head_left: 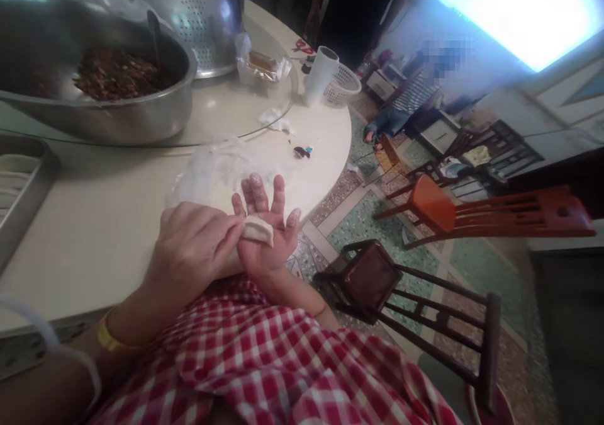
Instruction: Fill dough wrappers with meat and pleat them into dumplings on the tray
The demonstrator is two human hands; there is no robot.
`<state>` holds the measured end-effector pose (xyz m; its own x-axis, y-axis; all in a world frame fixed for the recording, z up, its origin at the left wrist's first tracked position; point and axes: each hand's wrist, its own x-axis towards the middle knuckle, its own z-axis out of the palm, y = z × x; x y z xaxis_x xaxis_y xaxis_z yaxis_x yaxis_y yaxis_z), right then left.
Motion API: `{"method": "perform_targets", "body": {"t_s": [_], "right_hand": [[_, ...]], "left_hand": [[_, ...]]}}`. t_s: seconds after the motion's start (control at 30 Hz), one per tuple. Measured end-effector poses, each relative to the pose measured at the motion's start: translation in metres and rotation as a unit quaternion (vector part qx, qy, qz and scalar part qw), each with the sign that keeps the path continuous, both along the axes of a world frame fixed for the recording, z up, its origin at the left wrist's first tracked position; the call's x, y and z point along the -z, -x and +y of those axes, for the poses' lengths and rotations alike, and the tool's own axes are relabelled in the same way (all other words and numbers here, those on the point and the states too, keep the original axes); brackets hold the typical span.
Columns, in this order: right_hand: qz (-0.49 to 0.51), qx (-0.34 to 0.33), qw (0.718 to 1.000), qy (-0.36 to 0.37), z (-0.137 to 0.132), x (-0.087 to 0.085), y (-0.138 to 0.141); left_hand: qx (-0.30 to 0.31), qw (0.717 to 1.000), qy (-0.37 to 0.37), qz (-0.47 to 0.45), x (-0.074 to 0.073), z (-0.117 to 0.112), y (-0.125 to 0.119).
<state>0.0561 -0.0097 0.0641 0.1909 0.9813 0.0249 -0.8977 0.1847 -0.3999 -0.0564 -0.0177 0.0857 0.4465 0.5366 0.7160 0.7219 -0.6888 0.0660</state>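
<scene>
A folded, pale dumpling point(258, 230) lies on the upturned palm of my right hand point(268, 239). The fingers of that hand are spread, with white flour on some of the tips. My left hand point(193, 242) comes in from the left and pinches the dumpling's left end between thumb and finger. Both hands are over my lap at the table's edge. Up on the left, a large steel bowl point(170, 113) contains a dark minced filling point(120, 75) with a utensil handle point(154, 31) standing in it. At the far left, a metal tray point(28, 223) bears several pale pieces, partly cut off.
Crumpled clear plastic point(207, 167) lies on the table point(104, 217) just beyond my hands. Farther back are a steel colander point(212, 22), a paper roll point(321, 75), a white basket point(344, 85) and red-handled scissors point(304, 47). Chairs point(372, 280) stand to the right; a person point(408, 97) sits beyond.
</scene>
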Motion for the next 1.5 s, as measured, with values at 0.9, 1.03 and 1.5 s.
{"method": "perform_targets", "body": {"t_s": [0.9,1.03,1.5], "right_hand": [[-0.016,-0.003,1.0,0.006,-0.002,0.005,0.003],[-0.012,-0.014,1.0,0.009,-0.001,0.007,0.003],[0.03,-0.026,0.999,-0.007,0.005,0.008,-0.002]], "left_hand": [[0.018,0.997,0.075,0.007,-0.002,0.002,0.002],[0.042,0.995,0.086,0.019,0.001,0.006,0.001],[0.008,0.987,0.155,-0.044,0.006,0.001,0.016]]}}
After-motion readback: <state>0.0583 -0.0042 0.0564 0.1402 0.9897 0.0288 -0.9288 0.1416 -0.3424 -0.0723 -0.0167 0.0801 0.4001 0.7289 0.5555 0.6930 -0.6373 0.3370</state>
